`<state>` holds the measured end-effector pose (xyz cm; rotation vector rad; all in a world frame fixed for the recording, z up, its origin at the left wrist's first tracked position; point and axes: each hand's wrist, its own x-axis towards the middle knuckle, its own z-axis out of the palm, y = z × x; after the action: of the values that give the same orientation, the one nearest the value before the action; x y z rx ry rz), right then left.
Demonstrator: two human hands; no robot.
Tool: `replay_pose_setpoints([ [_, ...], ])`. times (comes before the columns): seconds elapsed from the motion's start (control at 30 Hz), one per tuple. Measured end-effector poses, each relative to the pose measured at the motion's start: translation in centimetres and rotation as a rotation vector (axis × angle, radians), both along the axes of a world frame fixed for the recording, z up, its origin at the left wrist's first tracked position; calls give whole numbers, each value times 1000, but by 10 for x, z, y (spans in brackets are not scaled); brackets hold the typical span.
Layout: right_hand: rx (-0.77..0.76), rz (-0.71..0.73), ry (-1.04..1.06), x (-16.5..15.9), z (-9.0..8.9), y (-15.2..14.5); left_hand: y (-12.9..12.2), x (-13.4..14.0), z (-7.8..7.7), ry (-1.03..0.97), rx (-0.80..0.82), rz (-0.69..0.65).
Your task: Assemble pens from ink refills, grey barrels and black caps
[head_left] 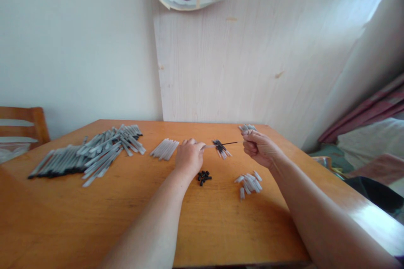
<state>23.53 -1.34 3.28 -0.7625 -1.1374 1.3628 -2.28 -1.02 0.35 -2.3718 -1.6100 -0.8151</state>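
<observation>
My left hand (190, 156) is closed on a whitish translucent pen barrel (209, 146), whose end sticks out to the right past my thumb. My right hand (258, 146) pinches the pale end of a thin black pen refill (230, 143), which points left toward that barrel. Whether the refill's tip is inside the barrel I cannot tell. Just behind them lies a small bunch of black refills with pale tips (224, 154). Small black plugs (204, 178) lie in a pile below my left hand. Below my right hand, short whitish caps (249, 183) are heaped loosely.
Left of my left hand is a row of translucent barrels (164, 149). A large pile of pens with dark ends (110, 147) spreads over the left of the wooden table (208, 227). More pale pieces (247, 127) lie behind my right hand. A wooden chair (38, 124) stands at left.
</observation>
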Motion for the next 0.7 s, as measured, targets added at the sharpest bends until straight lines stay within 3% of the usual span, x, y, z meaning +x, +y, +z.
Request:
replay_pose_setpoints([
  [0.53, 12, 23, -39, -2, 3, -5, -3, 4, 0, -19, -46, -33],
  [0.7, 12, 25, -76, -6, 0, -4, -4, 7, 0, -34, -19, -110],
])
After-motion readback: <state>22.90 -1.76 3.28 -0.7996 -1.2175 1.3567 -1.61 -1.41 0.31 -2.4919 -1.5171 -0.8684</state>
